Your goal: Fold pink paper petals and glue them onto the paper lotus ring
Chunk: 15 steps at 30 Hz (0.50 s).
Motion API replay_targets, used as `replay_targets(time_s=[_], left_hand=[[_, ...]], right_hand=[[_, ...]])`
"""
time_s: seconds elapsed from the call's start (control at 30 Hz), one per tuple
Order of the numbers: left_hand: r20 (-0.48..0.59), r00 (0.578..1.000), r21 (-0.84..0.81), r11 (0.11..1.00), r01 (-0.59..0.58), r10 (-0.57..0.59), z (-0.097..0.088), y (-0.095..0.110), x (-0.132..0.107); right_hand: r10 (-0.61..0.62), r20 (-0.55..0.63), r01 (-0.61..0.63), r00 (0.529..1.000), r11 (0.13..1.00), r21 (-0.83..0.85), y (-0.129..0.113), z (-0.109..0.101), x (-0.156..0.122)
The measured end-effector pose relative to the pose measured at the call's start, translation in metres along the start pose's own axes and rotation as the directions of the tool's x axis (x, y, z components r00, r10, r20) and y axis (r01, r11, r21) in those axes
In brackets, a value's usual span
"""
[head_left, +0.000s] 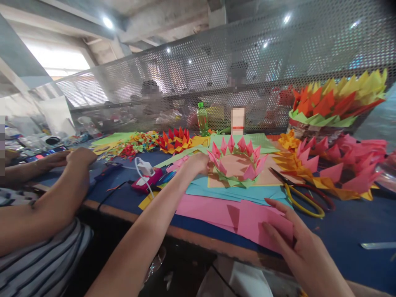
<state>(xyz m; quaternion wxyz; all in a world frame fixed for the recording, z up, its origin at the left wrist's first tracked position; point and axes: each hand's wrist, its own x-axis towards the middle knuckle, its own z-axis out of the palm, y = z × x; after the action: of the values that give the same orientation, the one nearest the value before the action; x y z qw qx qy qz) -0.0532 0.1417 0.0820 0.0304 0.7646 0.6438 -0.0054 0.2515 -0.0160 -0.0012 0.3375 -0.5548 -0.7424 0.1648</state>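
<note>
Here I have both hands out over the blue table (355, 235), and they are doing different things. My left hand (198, 163) is stretched far forward, fingers curled closed around the near-left edge of the paper flower ring (238, 163), pinching one of its pink points. The ring sits flat on a tan sheet on top of blue paper, directly ahead of me and slightly right of that hand, so the hand meets it from the left side.

My right hand (297, 243) is much closer to my body, lying open and flat, palm down, with fingertips pressing on the folded pink paper (247, 220). That paper lies at the table's near edge, stretching leftward from the hand, its long side running roughly along the table edge. The fold crease rises just left of my fingers.

So the pink paper is under and left of the right hand, while the ring is well apart from it, further away across the table; the left hand is the nearer one to the ring by far.

The scissors (305, 194) with yellow handles lie between the ring and my right hand, just beyond the pink sheet. A co-worker's arm (46, 198) rests at the far left, clear of my hands.
</note>
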Motion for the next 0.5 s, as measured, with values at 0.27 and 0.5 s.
replay_targets(time_s=[0.27, 0.5], left_hand=[[-0.134, 0.975, -0.271, 0.953, 0.135, -0.177, 0.008, -0.02, -0.002], [-0.249, 0.897, -0.548, 0.817, 0.18, -0.365, -0.026, -0.054, -0.03]], right_hand=[[-0.033, -0.047, 0.032, 0.998, 0.999, -0.022, -0.003, 0.001, -0.001], [-0.001, -0.038, 0.002, 0.999, 1.0, 0.01, -0.006, 0.0, -0.003]])
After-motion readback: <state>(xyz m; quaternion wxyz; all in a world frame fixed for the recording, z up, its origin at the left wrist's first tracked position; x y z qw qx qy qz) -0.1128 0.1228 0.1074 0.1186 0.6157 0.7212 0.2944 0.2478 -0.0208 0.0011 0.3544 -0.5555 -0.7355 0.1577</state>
